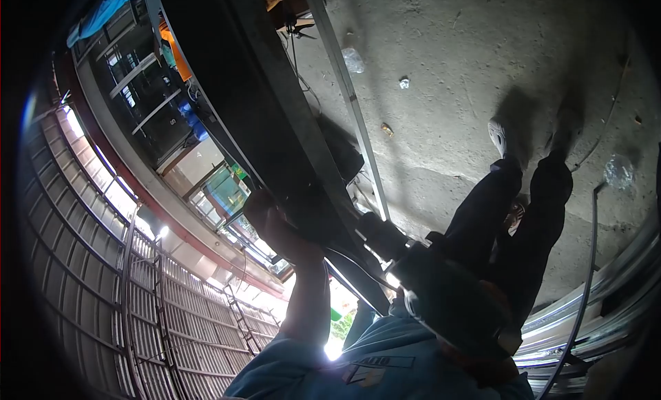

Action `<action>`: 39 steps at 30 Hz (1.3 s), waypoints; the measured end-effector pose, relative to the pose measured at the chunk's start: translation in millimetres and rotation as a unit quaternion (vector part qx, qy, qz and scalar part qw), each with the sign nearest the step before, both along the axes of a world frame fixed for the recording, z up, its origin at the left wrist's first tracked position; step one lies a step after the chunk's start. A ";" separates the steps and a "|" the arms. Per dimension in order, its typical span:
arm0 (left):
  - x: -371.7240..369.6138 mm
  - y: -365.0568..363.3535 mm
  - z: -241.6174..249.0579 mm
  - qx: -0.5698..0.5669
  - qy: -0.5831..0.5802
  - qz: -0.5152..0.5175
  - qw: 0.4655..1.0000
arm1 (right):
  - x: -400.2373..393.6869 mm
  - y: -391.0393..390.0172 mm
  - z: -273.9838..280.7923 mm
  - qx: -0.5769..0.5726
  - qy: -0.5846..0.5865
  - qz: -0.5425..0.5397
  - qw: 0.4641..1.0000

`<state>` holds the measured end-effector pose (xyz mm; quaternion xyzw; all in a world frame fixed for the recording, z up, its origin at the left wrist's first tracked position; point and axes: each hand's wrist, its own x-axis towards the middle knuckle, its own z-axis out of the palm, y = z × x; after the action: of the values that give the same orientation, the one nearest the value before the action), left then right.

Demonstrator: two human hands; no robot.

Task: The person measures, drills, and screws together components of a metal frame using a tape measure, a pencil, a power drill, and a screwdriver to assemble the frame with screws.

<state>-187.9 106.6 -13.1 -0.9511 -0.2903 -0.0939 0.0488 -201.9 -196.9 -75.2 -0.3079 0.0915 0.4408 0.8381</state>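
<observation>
A long dark metal beam (275, 118) runs from the top of the view down toward my chest. My left hand (265, 213) is raised to its near edge, with the fingers curled against it; shadow blurs their exact placement. A bulky dark power tool (451, 293), drill-like in shape, sits in front of my blue shirt, its front end pointing at the beam's lower part. My right hand (508, 339) is at the tool's rear, mostly hidden in shadow, and appears closed on it. Whether the tool touches the beam cannot be made out.
A lighter metal rail (352, 100) runs beside the beam. Crumpled clear plastic (352, 60) and small scraps lie on the concrete floor (441, 145). Long metal profiles (585, 331) are stacked at the lower right, near a thin dark bar (592, 255). Blue cloth (103, 16) hangs upper left.
</observation>
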 end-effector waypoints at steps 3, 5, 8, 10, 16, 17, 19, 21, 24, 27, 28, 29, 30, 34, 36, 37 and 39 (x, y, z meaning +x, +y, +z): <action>-1.4 5.2 -0.7 0.011 -0.010 -0.022 1.000 | -2.6 0.4 -0.7 -0.041 -0.014 -0.004 0.999; -1.1 7.3 3.1 0.059 0.050 -0.084 0.993 | -4.4 2.6 -0.9 -0.064 -0.022 -0.005 0.998; -8.4 10.7 12.8 -0.043 0.053 -0.022 0.997 | -6.8 4.9 0.6 -0.104 -0.032 -0.005 0.994; -13.9 13.8 8.3 -0.047 0.029 -0.028 0.998 | 4.1 11.4 -3.2 -0.118 -0.039 -0.003 0.992; 16.4 -13.4 -3.5 -0.057 -0.096 0.095 0.989 | 24.8 25.7 -7.6 -0.181 -0.274 -0.031 0.944; 16.6 -13.4 -3.9 -0.065 -0.088 0.087 0.990 | 29.5 24.9 -8.9 -0.117 -0.138 0.023 0.983; 14.9 -12.2 -2.7 -0.045 -0.065 0.072 0.994 | 26.8 22.0 -11.7 -0.051 0.003 0.081 0.995; 14.9 -6.4 -3.3 -0.025 -0.046 0.051 0.997 | 10.8 24.6 -23.0 -0.084 -0.161 -0.042 0.983; 5.9 1.5 -0.7 0.028 -0.007 -0.056 0.998 | 9.4 23.0 -24.5 -0.076 -0.109 -0.037 0.990; 8.4 6.2 6.6 0.097 0.073 -0.162 0.979 | 64.8 30.0 -31.3 -0.082 -0.232 0.069 0.967; 9.0 5.5 4.7 0.094 0.069 -0.188 0.975 | 56.8 28.7 -35.0 -0.073 -0.239 0.064 0.966; 10.3 4.5 3.6 0.088 0.067 -0.213 0.971 | 38.1 20.8 -41.6 -0.051 -0.173 0.040 0.983; 13.8 4.5 1.9 0.090 0.062 -0.211 0.971 | 28.5 14.9 -44.4 -0.035 -0.105 0.019 0.994; 12.9 -10.7 -8.8 0.044 -0.003 -0.137 0.990 | 78.6 19.0 -35.0 -0.085 -0.204 0.115 0.968; 13.7 -11.9 -5.6 -0.021 -0.011 0.005 1.000 | 73.8 16.4 -38.4 -0.078 -0.187 0.144 0.968; 19.2 -13.6 -1.3 -0.127 -0.101 0.077 0.984 | 55.9 12.6 -46.7 -0.125 -0.333 0.196 0.914; 24.6 -18.9 -0.6 -0.085 -0.066 0.052 0.993 | 30.6 10.7 -48.4 -0.102 -0.160 0.277 0.942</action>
<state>-163.4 87.8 -13.8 -0.9271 -0.3489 -0.1286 -0.0461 -171.3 -186.2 -123.7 -0.4715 -0.0886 0.5886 0.6507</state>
